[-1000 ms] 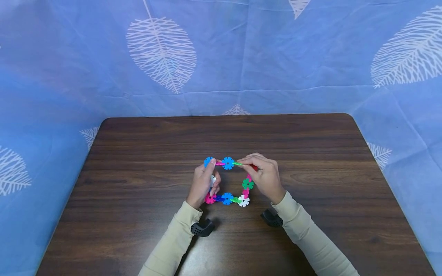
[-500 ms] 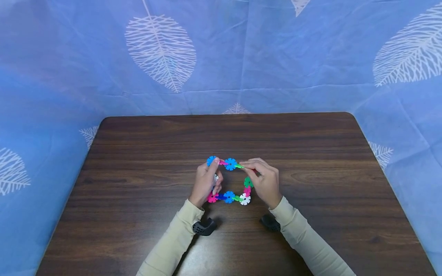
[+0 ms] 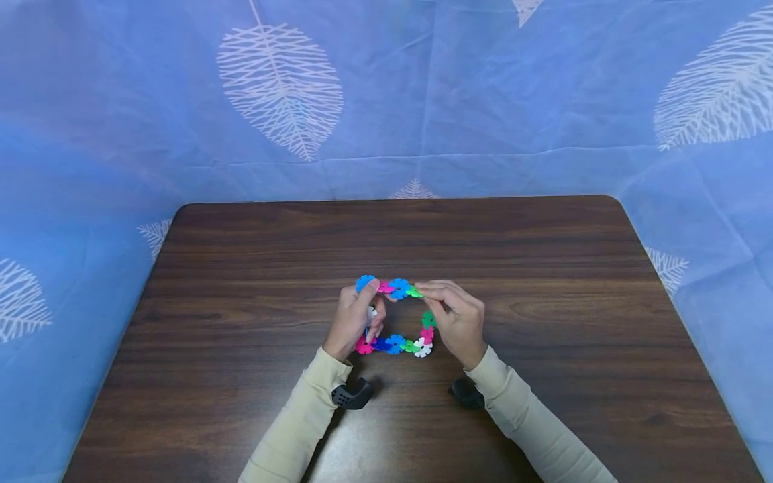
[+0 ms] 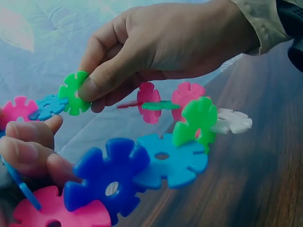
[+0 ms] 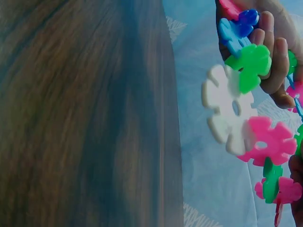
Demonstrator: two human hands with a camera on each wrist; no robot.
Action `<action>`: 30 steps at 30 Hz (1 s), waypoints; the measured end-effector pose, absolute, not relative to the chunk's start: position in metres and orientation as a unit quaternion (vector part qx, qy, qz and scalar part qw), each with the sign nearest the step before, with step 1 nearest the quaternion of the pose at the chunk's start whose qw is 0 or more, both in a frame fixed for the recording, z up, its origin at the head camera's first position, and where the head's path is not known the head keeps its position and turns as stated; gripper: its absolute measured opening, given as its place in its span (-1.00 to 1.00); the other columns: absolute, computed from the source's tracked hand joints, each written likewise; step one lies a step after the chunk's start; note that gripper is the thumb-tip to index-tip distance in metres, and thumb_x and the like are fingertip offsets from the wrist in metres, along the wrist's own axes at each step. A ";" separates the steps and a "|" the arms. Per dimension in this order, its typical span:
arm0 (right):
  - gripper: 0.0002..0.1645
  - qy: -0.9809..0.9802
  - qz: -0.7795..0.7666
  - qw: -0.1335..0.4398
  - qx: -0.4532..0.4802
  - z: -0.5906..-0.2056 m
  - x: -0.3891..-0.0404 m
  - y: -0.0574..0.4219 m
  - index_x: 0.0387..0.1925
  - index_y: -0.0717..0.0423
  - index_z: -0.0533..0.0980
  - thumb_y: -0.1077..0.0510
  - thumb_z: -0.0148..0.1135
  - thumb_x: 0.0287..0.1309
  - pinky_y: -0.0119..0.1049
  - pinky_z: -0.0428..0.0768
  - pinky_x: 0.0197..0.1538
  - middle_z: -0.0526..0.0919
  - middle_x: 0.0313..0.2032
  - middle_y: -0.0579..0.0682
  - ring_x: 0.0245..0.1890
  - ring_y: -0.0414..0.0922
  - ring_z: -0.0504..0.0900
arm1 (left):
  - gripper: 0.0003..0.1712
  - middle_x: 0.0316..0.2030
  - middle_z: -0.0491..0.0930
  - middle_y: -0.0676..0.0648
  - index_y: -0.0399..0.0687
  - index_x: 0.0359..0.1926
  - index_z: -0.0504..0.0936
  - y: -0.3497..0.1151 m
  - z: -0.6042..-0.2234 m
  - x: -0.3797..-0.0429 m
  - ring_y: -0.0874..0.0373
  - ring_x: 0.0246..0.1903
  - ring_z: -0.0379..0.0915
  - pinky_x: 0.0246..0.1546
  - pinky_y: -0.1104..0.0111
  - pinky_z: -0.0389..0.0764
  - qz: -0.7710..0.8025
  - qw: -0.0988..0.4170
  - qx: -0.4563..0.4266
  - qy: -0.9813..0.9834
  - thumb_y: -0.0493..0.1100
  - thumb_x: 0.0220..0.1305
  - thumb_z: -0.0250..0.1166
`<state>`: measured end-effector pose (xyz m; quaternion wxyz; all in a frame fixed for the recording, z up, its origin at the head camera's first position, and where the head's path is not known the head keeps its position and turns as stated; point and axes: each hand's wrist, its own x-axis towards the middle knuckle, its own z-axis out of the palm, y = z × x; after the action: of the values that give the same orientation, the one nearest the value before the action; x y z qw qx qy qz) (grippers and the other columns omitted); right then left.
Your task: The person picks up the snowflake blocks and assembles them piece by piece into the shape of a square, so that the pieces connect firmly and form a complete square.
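Observation:
A chain of interlocking notched plastic discs, in blue, pink, green, white and red, forms a rough loop held up off the table. My left hand [image 3: 350, 320] grips its left side, thumb on a blue disc [image 3: 365, 282] at the upper corner. Across from it, my right hand [image 3: 457, 315] pinches a green disc [image 4: 71, 94] between thumb and fingers, beside a light blue disc [image 3: 398, 290]. Along the near side run a dark blue disc [image 4: 105, 170] and a white disc [image 5: 220, 104]. The right hand partly hides the loop's upper right corner, so I cannot tell whether it is joined there.
The brown wood-grain table [image 3: 253, 255] lies under both hands. Blue cloth with white leaf prints [image 3: 386, 100] hangs behind and beside it. A black wrist device [image 3: 353, 394] sits at the left cuff, another [image 3: 467, 392] at the right.
Both hands and the loop shift slightly right, then back left. The pinched green disc and its pink neighbour show more of their faces. A red piece by the right hand is now hidden from the head view.

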<state>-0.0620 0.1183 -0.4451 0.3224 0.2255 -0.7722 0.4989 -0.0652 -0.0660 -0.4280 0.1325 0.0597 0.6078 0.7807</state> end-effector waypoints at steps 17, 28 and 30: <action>-0.64 -0.793 0.487 0.287 0.227 -0.442 -0.064 0.122 -0.26 0.25 0.66 0.45 0.46 -0.24 -0.46 0.57 0.06 0.74 -0.27 0.14 -0.24 0.00 0.70 | -0.46 -0.89 0.28 0.08 -0.36 -0.45 0.46 -0.064 -0.434 -0.071 0.24 -0.96 0.17 -0.85 0.44 0.31 0.794 0.171 0.049 0.582 0.00 0.47 -0.15; -0.45 -0.770 0.602 0.181 0.108 -0.433 -0.048 0.149 0.12 0.35 0.43 0.44 0.29 0.03 -0.50 0.50 0.11 0.58 0.05 0.28 0.06 -0.12 0.57 | -0.45 -0.90 0.25 0.10 -0.29 -0.42 0.44 -0.074 -0.436 -0.073 0.28 -0.98 0.13 -0.87 0.45 0.28 0.832 0.152 0.025 0.533 0.01 0.49 -0.25; -0.49 -0.757 0.639 0.121 0.066 -0.433 -0.046 0.149 0.17 0.36 0.37 0.35 0.20 0.18 -0.56 0.50 0.11 0.56 0.08 0.28 0.07 -0.17 0.58 | -0.45 -0.90 0.25 0.09 -0.30 -0.42 0.44 -0.074 -0.436 -0.072 0.27 -0.98 0.13 -0.86 0.45 0.29 0.832 0.150 0.024 0.533 0.02 0.49 -0.24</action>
<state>-0.0457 0.1489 -0.4331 0.1213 0.0657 -0.7571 0.6386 -0.0723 -0.0743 -0.4358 0.1499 0.0243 0.5332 0.8322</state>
